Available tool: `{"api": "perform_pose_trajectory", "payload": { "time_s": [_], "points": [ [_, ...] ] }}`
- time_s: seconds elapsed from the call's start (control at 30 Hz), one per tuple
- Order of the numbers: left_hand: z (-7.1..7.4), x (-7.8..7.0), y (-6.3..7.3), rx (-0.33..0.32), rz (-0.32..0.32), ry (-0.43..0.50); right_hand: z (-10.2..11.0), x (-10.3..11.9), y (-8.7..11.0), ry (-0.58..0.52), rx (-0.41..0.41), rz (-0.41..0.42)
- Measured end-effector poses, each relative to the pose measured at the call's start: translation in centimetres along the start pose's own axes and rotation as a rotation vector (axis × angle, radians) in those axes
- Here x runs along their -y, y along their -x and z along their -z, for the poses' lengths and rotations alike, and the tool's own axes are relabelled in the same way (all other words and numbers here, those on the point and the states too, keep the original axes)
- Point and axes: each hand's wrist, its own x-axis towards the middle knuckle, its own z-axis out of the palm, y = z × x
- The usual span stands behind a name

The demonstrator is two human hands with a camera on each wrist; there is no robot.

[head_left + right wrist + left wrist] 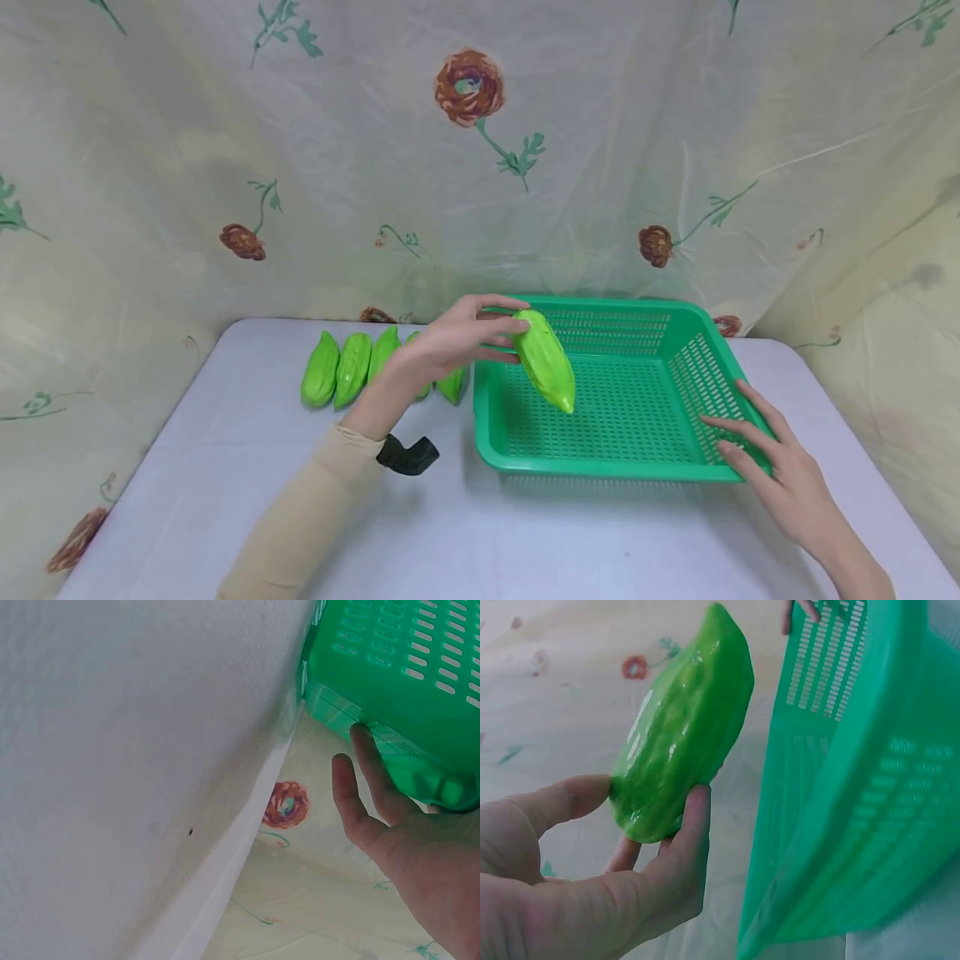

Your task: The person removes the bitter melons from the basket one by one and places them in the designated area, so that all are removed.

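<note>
My left hand (468, 333) holds a glossy, bumpy green bitter gourd (545, 360) by one end, over the left part of a green plastic basket (600, 468). In the left wrist view, the thumb and fingers pinch the gourd's (686, 735) blunt end, its pointed end facing away. My right hand (780, 471) rests at the basket's right rim, fingers fairly straight and spread. The right wrist view has two fingers of this hand (420, 847) outside the basket wall (405, 697). Several similar gourds (352, 369) lie in a row left of the basket, some partly hidden by my left arm.
A white-covered table (225, 467) bears everything. Flower-patterned cloth (360, 150) hangs behind it and along the sides. A black angled piece (407, 456) shows beside my left wrist. The basket's slotted walls stand up around its floor.
</note>
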Motion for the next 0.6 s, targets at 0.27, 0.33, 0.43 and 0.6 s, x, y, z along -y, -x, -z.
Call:
{"api": "perform_pose_trajectory", "payload": {
  "time_s": [0.27, 0.33, 0.43, 0.6],
  "points": [
    [3.6, 0.7, 2.5, -0.033, -0.022, 0.027, -0.1, 0.0, -0.1, 0.006, -0.003, 0.008],
    [4.7, 0.9, 3.3, -0.056, -0.027, 0.028, -0.1, 0.0, -0.1, 0.005, -0.002, 0.008],
    [6.6, 1.3, 4.4, -0.094, -0.029, 0.023, -0.1, 0.0, -0.1, 0.007, 0.0, 0.007],
    [9.7, 2.1, 6.5, -0.152, -0.014, -0.018, -0.1, -0.1, -0.1, 0.007, -0.002, 0.005]
  ]
}}
